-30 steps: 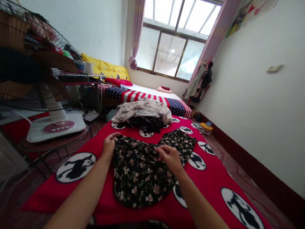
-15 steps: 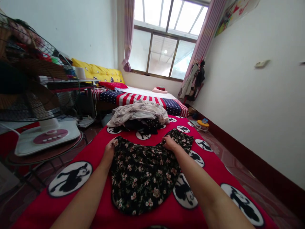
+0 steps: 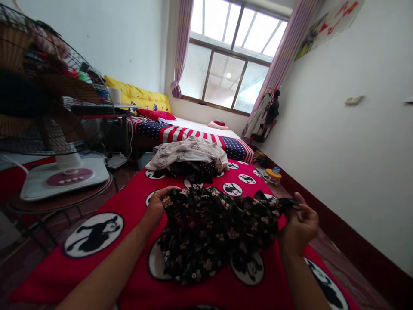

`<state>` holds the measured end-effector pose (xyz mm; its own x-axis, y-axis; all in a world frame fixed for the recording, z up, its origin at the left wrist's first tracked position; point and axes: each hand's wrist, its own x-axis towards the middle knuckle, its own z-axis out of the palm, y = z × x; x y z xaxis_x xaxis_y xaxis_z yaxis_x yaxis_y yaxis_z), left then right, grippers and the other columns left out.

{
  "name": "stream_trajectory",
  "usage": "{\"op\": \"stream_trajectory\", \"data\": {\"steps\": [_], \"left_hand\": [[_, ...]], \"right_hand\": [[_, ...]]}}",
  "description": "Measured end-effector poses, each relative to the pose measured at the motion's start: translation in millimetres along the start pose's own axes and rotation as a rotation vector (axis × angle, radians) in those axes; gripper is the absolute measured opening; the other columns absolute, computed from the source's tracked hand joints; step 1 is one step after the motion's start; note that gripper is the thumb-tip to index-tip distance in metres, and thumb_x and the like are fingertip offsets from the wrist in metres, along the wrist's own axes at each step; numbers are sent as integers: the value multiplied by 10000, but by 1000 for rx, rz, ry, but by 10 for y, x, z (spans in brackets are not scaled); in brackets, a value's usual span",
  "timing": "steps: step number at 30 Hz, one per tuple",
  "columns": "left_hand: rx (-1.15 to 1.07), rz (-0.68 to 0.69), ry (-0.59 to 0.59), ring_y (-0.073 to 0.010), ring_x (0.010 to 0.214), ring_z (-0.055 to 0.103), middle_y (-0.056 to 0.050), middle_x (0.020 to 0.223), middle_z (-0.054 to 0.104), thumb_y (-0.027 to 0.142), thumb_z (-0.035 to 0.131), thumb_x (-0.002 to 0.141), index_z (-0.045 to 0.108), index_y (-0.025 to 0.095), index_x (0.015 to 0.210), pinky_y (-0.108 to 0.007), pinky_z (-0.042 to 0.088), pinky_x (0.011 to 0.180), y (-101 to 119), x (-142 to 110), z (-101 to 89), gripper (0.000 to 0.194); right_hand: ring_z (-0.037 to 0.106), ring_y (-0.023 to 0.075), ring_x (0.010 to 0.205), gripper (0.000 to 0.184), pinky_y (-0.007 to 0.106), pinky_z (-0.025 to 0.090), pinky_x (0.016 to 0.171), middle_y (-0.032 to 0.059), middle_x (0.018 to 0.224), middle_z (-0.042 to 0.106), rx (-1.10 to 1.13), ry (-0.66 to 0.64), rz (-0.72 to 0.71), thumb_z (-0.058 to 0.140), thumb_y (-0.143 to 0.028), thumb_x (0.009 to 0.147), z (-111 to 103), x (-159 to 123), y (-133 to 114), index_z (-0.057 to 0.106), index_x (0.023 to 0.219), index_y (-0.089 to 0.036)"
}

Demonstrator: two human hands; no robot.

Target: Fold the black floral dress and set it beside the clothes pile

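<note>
Since the frame half a second earlier, my right hand (image 3: 298,224) had swung out from the garment's far edge to about four o'clock of the cloth, lifting one corner clear of the bed, and the black floral garment (image 3: 217,230) had risen with it and rumpled where it had lain flat. In the head view, the only one I had, that right hand was clenched on a dark end of the fabric, thumb up, knuckles turned toward me, so the cloth hung taut from it across to the other side. My left hand (image 3: 158,204) gripped the opposite corner at about ten o'clock of the garment, fingers curled over the hem and low against the red blanket (image 3: 106,254), which I judged served as the anchor while the right pulled the piece open. The garment's near part sagged onto the blanket's round black-and-white prints. Beyond it, at twelve o'clock, a heap of clothes (image 3: 189,156) sat apart from what I held, near the striped bedspread (image 3: 193,132). A standing fan (image 3: 48,125) stood off at nine o'clock, beside the bed.
</note>
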<state>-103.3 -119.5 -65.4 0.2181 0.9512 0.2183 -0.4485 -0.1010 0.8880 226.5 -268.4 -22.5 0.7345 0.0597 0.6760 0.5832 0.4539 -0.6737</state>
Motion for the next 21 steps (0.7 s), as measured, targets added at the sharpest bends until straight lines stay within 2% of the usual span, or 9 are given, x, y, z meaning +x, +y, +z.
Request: {"op": "stream_trajectory", "data": {"steps": [3, 5, 7, 9, 11, 14, 16, 17, 21], "left_hand": [[4, 17, -26, -200, 664, 666, -25, 757, 726, 200, 796, 492, 725, 182, 847, -262, 530, 579, 236, -29, 65, 363], [40, 72, 6, -188, 635, 650, -15, 754, 716, 211, 783, 495, 710, 185, 859, -268, 530, 560, 451, 109, 89, 373], [133, 182, 62, -174, 630, 634, -15, 777, 709, 232, 757, 528, 696, 183, 910, -281, 532, 573, 671, 384, 107, 389], [249, 299, 108, -159, 679, 628, -23, 846, 705, 229, 715, 582, 679, 178, 998, -293, 534, 644, 844, 735, 108, 421], [333, 341, 130, -157, 779, 631, -46, 937, 695, 173, 671, 629, 660, 143, 1061, -314, 514, 760, 929, 1050, 72, 433], [485, 345, 170, -234, 963, 622, -105, 1045, 663, 122, 654, 639, 671, 75, 987, -394, 461, 903, 850, 1239, -95, 352], [705, 379, 178, -304, 1054, 595, -111, 1088, 659, 195, 688, 619, 697, 134, 913, -420, 456, 958, 665, 1123, -272, 301], [839, 406, 114, -318, 1091, 581, -106, 1117, 655, 248, 682, 644, 703, 168, 940, -432, 449, 984, 547, 1000, -368, 308], [1078, 350, -365, -285, 1151, 564, -95, 1197, 636, 404, 607, 795, 694, 235, 1075, -415, 421, 1036, 99, 303, -678, 339]], "right_hand": [[622, 220, 1086, 261, 425, 480, 942, 101, 1199, 646, 11, 66, -104, 681, -221, 747, -127, -12, -299, 513, 947, -212], [620, 214, 1084, 259, 427, 480, 946, 90, 1189, 645, 3, 59, -163, 671, -227, 762, -48, 79, -362, 510, 964, -221], [609, 204, 1098, 246, 433, 469, 969, 81, 1201, 631, -14, -12, -207, 645, -242, 781, 153, 250, -297, 504, 982, -231], [592, 199, 1122, 257, 428, 458, 992, 85, 1269, 584, -51, -172, -201, 621, -253, 785, 420, 448, -134, 508, 1015, -232], [576, 216, 1148, 347, 421, 456, 995, 97, 1332, 536, -154, -437, -106, 639, -257, 741, 660, 594, 63, 529, 1068, -224], [529, 265, 1217, 414, 454, 393, 1051, 100, 1253, 597, -408, -772, 34, 658, -243, 686, 782, 573, 303, 589, 1092, -201], [502, 278, 1253, 356, 464, 351, 1083, 102, 1225, 622, -504, -911, 50, 647, -253, 705, 657, 373, 399, 634, 1056, -199], [499, 278, 1260, 326, 463, 348, 1086, 104, 1241, 617, -513, -970, 45, 643, -269, 722, 540, 234, 426, 649, 1042, -204], [532, 262, 1222, 285, 442, 376, 1069, 102, 1298, 583, -490, -1136, 55, 661, -344, 762, -85, -345, 386, 673, 1020, -223]]}}
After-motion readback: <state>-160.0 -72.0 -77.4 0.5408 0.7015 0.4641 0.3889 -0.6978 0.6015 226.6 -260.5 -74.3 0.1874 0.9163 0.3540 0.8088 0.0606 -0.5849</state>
